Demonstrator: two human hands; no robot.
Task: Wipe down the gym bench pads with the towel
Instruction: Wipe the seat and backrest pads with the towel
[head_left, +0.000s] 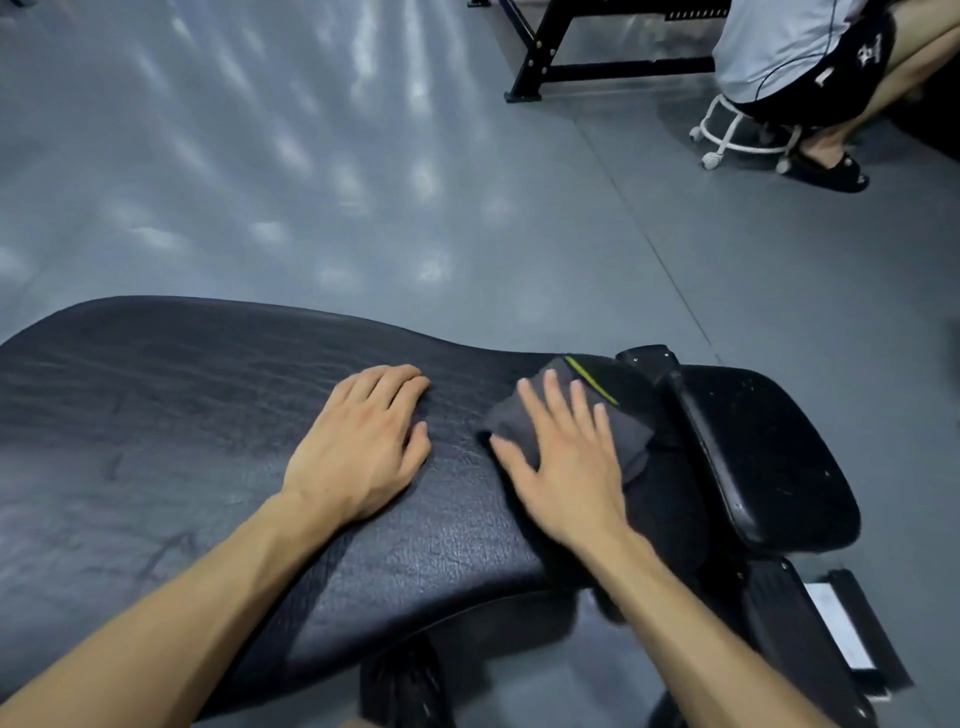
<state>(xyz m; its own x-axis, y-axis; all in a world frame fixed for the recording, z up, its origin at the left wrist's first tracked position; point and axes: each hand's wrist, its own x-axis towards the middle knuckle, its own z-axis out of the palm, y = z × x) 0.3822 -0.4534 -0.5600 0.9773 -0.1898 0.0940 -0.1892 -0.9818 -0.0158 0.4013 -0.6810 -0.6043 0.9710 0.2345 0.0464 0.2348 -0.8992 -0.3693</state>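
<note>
The right hand presses a dark grey towel flat with spread, straight fingers at the narrow end of the long black pad, just beside the seat pad. The left hand rests palm-down on the long pad, fingers loosely together, holding nothing.

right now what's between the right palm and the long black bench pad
The folded dark grey towel lies flat under the right hand, against the long black textured bench pad; head view shows it.

One wide-angle view from the person's head looks forward and down, close over the bench pad; its edges bend, and the grey floor stretches beyond.
</note>
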